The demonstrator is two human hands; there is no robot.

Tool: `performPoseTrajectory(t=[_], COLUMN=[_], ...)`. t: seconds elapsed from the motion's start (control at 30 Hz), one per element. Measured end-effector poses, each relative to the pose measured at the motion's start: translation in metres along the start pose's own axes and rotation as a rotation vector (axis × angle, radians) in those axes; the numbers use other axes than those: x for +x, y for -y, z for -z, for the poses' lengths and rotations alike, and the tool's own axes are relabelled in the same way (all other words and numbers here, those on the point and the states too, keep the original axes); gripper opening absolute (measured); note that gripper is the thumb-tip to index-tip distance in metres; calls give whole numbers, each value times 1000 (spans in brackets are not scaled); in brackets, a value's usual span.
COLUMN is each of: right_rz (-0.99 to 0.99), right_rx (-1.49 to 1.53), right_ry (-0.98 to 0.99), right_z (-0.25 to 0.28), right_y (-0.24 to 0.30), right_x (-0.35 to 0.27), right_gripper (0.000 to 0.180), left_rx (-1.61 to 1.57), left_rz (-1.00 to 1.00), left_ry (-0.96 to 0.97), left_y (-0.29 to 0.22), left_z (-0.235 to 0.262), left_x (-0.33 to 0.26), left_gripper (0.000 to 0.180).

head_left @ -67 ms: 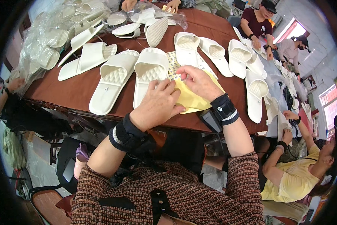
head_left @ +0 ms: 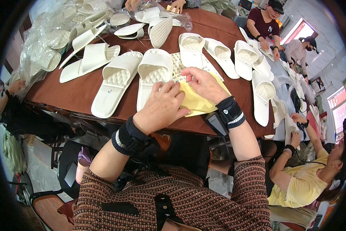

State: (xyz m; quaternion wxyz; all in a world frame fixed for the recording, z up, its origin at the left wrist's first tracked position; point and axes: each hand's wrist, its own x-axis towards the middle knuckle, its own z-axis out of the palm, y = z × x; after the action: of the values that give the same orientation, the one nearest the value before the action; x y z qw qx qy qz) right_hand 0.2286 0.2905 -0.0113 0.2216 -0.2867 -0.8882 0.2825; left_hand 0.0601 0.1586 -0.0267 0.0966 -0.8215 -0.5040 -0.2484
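Note:
My left hand (head_left: 161, 104) lies over the footbed of a white slide slipper (head_left: 156, 69), fingers spread and slightly bent. Its thumb reaches onto a yellow sheet (head_left: 199, 103). Just to the right, my right hand (head_left: 207, 85) has thumb and forefinger pinched above a sheet of small printed stickers (head_left: 176, 61); whatever is between those fingertips is too small to make out. Left of my left hand lies another white slipper (head_left: 117, 82) with a small round sticker on its footbed. A further slipper (head_left: 192, 50) rests partly on the sticker sheet's far side.
More white slippers (head_left: 221, 57) lie across the brown-covered table (head_left: 219, 29). Plastic-bagged slippers (head_left: 51, 48) are heaped at the far left. A dark box-shaped object (head_left: 216, 124) sits by the table's front edge. Co-workers handle slippers at the right; other people's hands (head_left: 177, 5) show at the far edge.

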Motion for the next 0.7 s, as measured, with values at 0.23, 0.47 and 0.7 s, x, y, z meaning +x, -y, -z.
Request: performPoseTrajectory(t=[0.23, 0.47, 0.7], right_rz=[20, -2, -4], right_rx=[-31, -59, 5], right_ry=[-7, 15, 0], right_z=[1, 2, 0], right_y=[-1, 3, -2], right_x=[-1, -1, -1], right_gripper=[37, 39, 42], left_rx=[7, 7, 3], left_rz=[-1, 6, 3], left_ry=[-13, 19, 25], left_y=[0, 0, 0], left_z=[-1, 2, 2], left_x=[1, 1, 2], left_gripper=[47, 45, 44])
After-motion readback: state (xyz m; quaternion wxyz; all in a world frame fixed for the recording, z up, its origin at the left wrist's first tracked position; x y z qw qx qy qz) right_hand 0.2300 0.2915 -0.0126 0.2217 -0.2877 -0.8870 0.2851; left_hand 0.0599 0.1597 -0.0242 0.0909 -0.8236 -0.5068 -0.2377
